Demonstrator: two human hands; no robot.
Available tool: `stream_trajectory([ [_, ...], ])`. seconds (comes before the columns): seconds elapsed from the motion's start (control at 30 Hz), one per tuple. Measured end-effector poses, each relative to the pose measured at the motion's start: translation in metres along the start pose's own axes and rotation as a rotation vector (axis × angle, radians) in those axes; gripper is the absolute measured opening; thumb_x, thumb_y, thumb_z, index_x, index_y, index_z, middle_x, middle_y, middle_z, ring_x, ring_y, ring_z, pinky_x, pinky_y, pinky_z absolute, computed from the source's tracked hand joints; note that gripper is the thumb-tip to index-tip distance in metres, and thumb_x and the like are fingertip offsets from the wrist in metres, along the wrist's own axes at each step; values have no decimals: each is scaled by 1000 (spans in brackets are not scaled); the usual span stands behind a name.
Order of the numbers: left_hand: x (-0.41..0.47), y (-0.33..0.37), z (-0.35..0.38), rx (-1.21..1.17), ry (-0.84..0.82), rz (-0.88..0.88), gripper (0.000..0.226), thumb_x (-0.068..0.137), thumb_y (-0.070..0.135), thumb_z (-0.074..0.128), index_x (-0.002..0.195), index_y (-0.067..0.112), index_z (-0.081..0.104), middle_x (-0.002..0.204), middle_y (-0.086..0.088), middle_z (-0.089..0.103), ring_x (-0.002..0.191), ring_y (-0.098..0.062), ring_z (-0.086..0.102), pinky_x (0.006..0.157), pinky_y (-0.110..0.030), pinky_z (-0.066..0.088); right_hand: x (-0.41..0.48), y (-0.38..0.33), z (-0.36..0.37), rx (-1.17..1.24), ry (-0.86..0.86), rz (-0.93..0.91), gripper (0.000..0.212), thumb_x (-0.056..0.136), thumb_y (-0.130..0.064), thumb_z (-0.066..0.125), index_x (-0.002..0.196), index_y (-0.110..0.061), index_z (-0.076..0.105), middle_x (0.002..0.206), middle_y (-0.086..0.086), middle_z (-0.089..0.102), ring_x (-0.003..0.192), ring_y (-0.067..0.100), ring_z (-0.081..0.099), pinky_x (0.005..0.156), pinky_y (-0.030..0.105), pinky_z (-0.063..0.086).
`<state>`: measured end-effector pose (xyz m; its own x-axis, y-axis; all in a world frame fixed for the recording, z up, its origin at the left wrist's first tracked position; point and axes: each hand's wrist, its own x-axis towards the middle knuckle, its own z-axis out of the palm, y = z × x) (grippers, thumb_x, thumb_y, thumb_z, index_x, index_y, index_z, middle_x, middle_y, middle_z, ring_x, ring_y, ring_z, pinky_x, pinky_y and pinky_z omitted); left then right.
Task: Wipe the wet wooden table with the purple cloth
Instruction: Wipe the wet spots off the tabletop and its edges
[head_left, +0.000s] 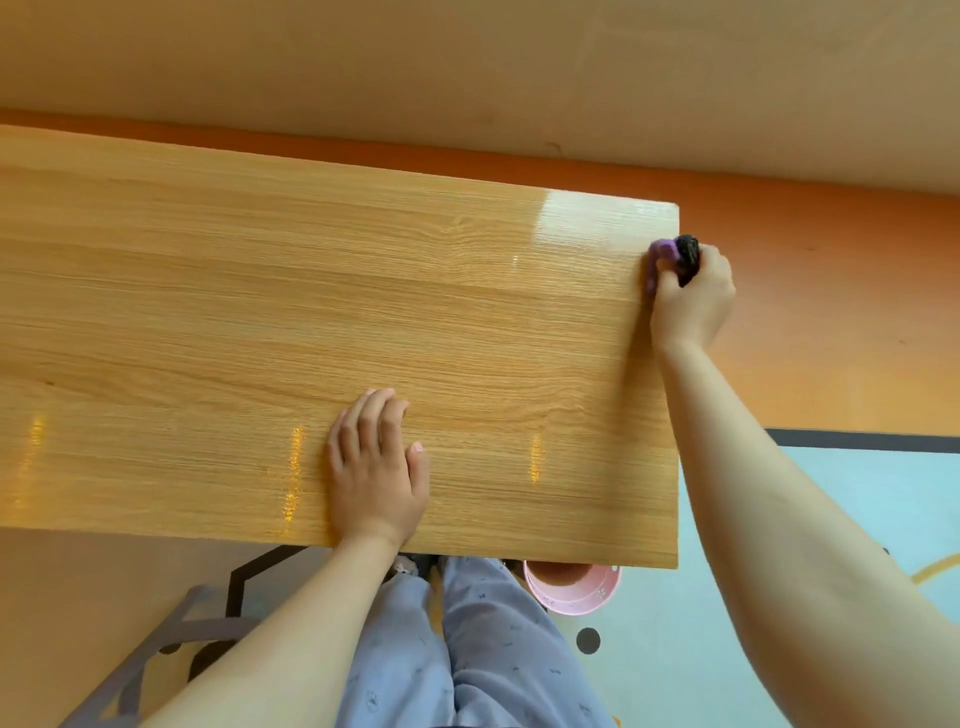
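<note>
The wooden table (260, 322) fills the middle of the head view, glossy, with bright reflections near its far right corner and along the near side. My right hand (693, 301) is at the table's right edge, near the far corner, shut on the bunched purple cloth (664, 254), which has a dark part beside it. The cloth presses against that edge. My left hand (376, 467) lies flat, palm down, on the tabletop close to the near edge, fingers slightly apart and holding nothing.
A pink basin (576, 590) sits on the floor under the table's near right corner. A grey chair frame (171, 634) stands at the lower left. My legs in blue trousers (467, 649) are below the near edge. An orange wall band runs behind the table.
</note>
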<state>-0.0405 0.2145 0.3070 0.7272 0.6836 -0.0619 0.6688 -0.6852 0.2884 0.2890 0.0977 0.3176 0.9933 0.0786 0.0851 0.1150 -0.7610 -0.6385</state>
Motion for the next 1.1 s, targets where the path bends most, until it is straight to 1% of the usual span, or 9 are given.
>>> stream_trajectory([
  [0.07,0,-1,0,2,-13,-7,45,86,27,39,127,10,46,138,-10,46,134,-29,35,113,-48,24,-10,-16,16,42,6,27,26,91,-27,55,104,-5,60,104,13,61,99,29,55,75,20,29],
  [0.23,0,0,-1,12,-25,-10,46,85,27,39,128,10,47,139,-10,46,134,-29,35,113,-47,24,-37,-61,50,52,-286,-340,21,90,-27,58,96,-6,60,91,2,54,85,17,46,67,20,23],
  [0.3,1,0,-1,14,-27,-9,46,85,27,39,128,10,46,139,-10,46,134,-29,35,114,-47,24,-28,-61,50,65,-341,-407,18,89,-24,59,93,-7,60,89,2,55,83,18,47,67,20,24],
  [0.37,0,0,-1,19,-31,-9,46,86,27,39,128,10,47,139,-10,46,134,-29,35,114,-47,24,-8,-47,43,70,-309,-384,21,89,-26,58,95,-7,61,93,9,61,87,23,52,70,23,29],
  [0.47,0,0,-1,21,-32,-6,47,86,27,39,128,9,48,139,-10,46,134,-29,35,113,-48,24,28,-18,19,24,-134,-255,25,88,-26,57,103,-7,64,101,15,64,96,29,55,77,28,34],
  [0.67,1,0,-1,23,-27,-7,47,85,28,39,127,7,49,138,-11,47,134,-30,36,114,-47,23,46,-5,15,-53,19,-33,26,90,-24,55,108,-6,60,108,15,60,104,31,54,87,31,36],
  [0.83,1,1,-2,14,-8,-9,48,83,27,41,125,7,52,137,-11,50,131,-30,39,112,-47,26,22,-50,54,10,-112,-202,26,91,-30,56,104,-8,62,102,13,62,97,30,54,80,30,35],
  [0.93,1,0,-1,8,6,-1,47,82,27,42,125,8,50,137,-10,49,131,-29,39,112,-47,27,8,-79,76,55,-213,-329,23,91,-26,57,101,-5,61,100,13,61,94,28,53,69,23,28],
  [1.1,2,0,0,4,8,2,46,83,27,42,125,9,49,137,-10,49,132,-29,39,112,-47,27,23,-72,70,63,-259,-387,22,91,-20,55,105,-5,61,102,13,61,97,28,51,73,22,29],
])
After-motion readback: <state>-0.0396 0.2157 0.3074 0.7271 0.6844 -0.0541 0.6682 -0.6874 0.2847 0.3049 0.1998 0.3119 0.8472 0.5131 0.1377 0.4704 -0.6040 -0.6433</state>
